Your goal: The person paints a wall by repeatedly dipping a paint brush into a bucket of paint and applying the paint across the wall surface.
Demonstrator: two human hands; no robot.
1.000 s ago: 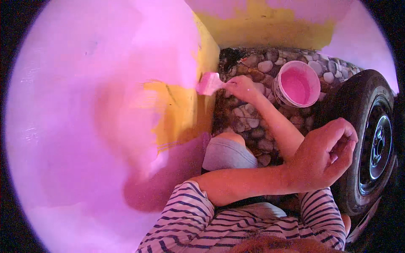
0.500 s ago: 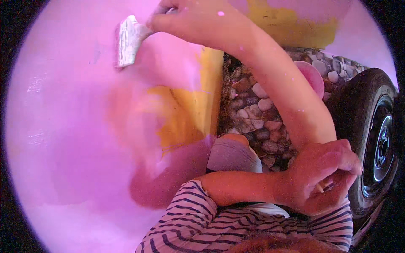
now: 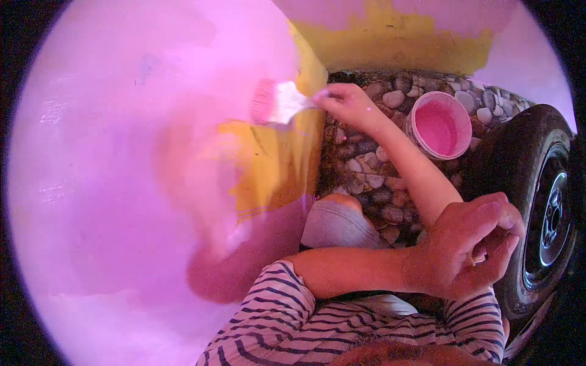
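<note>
My right hand (image 3: 348, 107) reaches forward and grips the handle of a flat paintbrush (image 3: 287, 102). The brush's pink bristles are blurred and appear to be against the wall (image 3: 122, 152), just above a yellow patch (image 3: 259, 161). Pink covers most of this wall, while yellow shows along its corner edge. Crossed over my right arm, my left hand (image 3: 470, 247) is closed with curled fingers at the lower right; what they hold, if anything, is hidden. A white bucket (image 3: 441, 125) of pink paint stands on the ground beyond my right forearm.
Pebble-patterned ground (image 3: 384, 174) lies between the wall and a black wheel (image 3: 546, 207) at the right. Another wall face (image 3: 403, 39), pink above a yellow band, closes off the far side. My knee (image 3: 339, 222) is close to the near wall.
My right hand has drawn the brush back from the upper left, toward me and to the right. The bucket, earlier mostly behind my arm, is now in plain sight. My left hand has barely moved.
</note>
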